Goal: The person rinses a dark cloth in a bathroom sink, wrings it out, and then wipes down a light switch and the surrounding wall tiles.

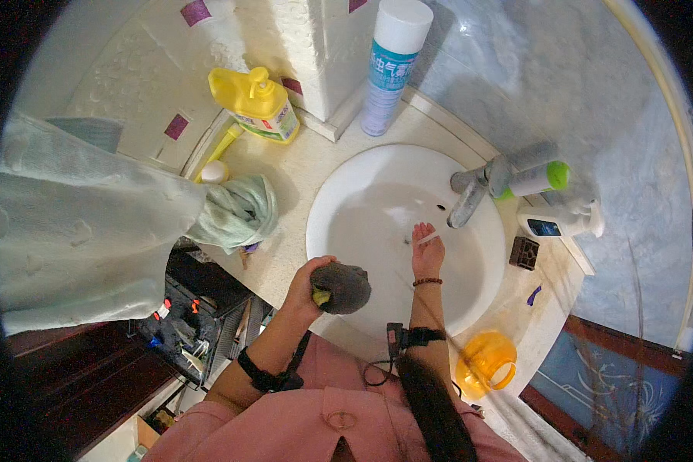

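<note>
My left hand [306, 288] is wrapped round a dark grey rounded object with a yellow-green patch [343, 288], held over the near left rim of the white washbasin [333, 202]. What kind of thing it is I cannot make out. Palm up, with fingers stretched out, my right hand [428, 252] is inside the basin just below the grey faucet [470, 203]. A pale streak crosses that palm and looks like running water. A beaded bracelet circles my right wrist.
Behind the basin stand a yellow pump bottle [268, 115] and a tall spray can [393, 73]. A pale green towel [242, 212] lies bunched at left. To the right are a white spray bottle [558, 222], a small dark brown box [524, 252] and an orange container [483, 362].
</note>
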